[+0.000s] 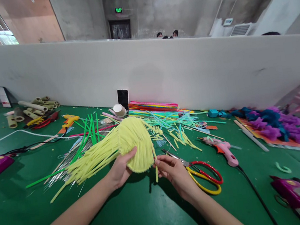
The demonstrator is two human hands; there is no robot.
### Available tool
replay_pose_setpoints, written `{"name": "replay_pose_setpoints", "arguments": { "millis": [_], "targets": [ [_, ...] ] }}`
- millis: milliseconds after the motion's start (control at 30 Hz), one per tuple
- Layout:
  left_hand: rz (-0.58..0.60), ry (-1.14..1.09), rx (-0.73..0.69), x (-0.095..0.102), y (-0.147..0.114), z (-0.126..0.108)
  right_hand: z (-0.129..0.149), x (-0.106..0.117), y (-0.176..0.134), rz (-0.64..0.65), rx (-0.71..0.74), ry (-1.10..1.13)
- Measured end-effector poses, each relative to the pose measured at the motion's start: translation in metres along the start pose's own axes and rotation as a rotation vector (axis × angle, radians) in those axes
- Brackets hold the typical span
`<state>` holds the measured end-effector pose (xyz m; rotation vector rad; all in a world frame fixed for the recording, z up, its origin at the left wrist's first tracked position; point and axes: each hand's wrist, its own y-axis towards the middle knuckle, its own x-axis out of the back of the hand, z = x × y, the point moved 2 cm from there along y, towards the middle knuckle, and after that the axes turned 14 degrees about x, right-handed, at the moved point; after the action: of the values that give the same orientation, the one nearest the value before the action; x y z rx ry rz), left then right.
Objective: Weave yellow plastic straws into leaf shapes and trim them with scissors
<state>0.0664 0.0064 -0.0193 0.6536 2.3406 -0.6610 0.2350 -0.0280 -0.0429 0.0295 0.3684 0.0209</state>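
Note:
A pale yellow piece made of many fuzzy pipe cleaners (134, 144) is held up over the green table, its rounded, tightly packed end toward the middle and long loose stems trailing left. My left hand (123, 168) is closed on its lower left side, thumb across the front. At its right edge, my right hand (172, 171) pinches a single yellow pipe cleaner (156, 173) whose short end hangs down. Scissors (205, 177) with one red and one yellow handle lie just right of my right hand. Beyond them rests a pink glue gun (223, 148).
Loose coloured pipe cleaners (179, 123) cover the table's back middle. A yellow glue gun (70, 120), bamboo tubes (37, 106) and pliers (42, 121) lie at left. A paper cup (119, 110) and a phone (123, 98) stand by the white partition (144, 68). Purple fuzzy pieces (288, 123) lie right.

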Motion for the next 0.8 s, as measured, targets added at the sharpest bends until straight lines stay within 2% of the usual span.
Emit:
{"name": "replay_pose_setpoints", "arguments": {
  "millis": [367, 567, 667, 800],
  "targets": [
    [0.058, -0.038, 0.044, -0.002, -0.001, -0.003, -0.008, 0.002, 0.000, 0.053, 0.068, -0.149],
    [0.025, -0.010, -0.012, -0.001, -0.001, -0.004, -0.001, -0.003, -0.007, 0.059, -0.019, -0.083],
    [-0.014, 0.016, -0.040, -0.002, -0.003, -0.007, -0.001, -0.006, -0.010, 0.091, -0.022, -0.057],
    [-0.038, 0.039, -0.030, -0.004, -0.004, -0.007, -0.004, -0.007, -0.011, 0.055, -0.011, -0.003]
  ]
}}
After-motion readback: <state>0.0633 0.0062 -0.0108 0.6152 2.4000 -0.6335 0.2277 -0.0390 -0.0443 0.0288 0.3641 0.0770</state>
